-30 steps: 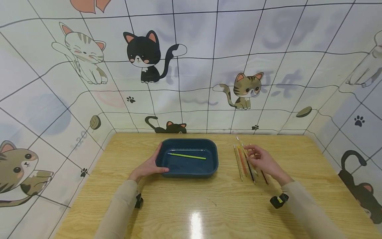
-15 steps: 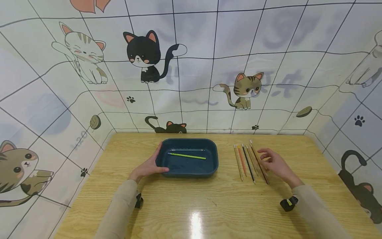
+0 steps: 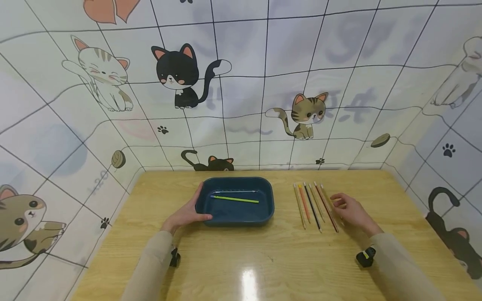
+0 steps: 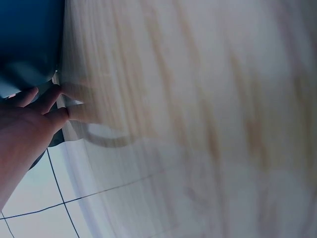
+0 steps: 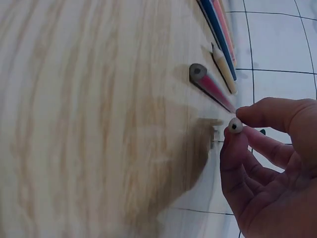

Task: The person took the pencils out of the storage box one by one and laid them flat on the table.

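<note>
A dark blue rectangular tray [image 3: 233, 219] sits on the table with a green pencil [image 3: 235, 199] lying in it. My left hand [image 3: 188, 213] grips the tray's left end, thumb on the front rim; in the left wrist view its fingers [image 4: 47, 99] touch the tray's side. To the right of the tray, several pencils lie side by side, among them an orange pencil [image 3: 305, 203], a black pencil [image 3: 312, 207] and a dark red pencil [image 3: 326, 207]. At the row's right end my right hand [image 3: 352, 211] pinches a pale pencil [image 5: 236, 126] between thumb and fingertips.
The wooden table [image 3: 263, 255] meets a wall covering [image 3: 248, 100] printed with cats and grid lines at the back and sides. A thin pale streak shows on the tray's inner back; whether it is a pencil or glare I cannot tell.
My right hand has moved from above the pencils to the right end of their row, where a pale pencil now shows at its fingers. The left hand keeps its place on the tray.
</note>
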Available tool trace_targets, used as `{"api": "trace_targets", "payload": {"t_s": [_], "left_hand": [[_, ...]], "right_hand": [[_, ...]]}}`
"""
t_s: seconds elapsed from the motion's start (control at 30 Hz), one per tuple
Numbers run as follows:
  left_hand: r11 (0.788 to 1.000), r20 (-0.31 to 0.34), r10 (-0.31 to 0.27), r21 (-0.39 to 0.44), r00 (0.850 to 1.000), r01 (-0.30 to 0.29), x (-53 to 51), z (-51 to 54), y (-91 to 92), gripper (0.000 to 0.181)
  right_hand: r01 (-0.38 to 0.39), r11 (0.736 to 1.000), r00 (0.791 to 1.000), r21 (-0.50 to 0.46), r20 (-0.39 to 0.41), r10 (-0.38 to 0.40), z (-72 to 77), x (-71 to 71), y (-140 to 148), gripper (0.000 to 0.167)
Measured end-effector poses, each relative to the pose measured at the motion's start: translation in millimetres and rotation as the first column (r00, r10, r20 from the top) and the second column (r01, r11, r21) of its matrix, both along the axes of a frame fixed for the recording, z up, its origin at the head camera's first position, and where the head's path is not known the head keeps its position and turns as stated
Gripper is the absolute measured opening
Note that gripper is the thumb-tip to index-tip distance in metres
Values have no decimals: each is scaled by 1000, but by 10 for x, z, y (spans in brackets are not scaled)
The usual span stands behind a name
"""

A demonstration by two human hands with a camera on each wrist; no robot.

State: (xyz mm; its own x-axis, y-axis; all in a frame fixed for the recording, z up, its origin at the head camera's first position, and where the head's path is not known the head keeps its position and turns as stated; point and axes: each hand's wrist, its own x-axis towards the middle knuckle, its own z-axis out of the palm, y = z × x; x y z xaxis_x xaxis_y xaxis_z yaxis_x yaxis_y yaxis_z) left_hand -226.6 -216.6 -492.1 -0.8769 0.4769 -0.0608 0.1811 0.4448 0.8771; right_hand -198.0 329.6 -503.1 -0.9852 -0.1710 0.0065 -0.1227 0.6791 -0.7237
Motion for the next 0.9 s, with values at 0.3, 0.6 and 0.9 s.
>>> {"api": "trace_targets", "payload": {"t_s": [0.3,0.6,0.9], "left_hand": [[1000,-15,3,27,1000,-2,-40,-129,-35,119],[1000,-12,0,10,1000,0,-20,-128,-30,120],[1000,6,18,16,1000,-18,3,-113,-28,119]], "right_hand": [[-9,999,999,44,-50,12,-29,-79,15,31],[-7,994,999,113,-37,11,-52,-96,-34,33],[-7,994,999,111,-52,13,-23,-94,-47,33]]}}
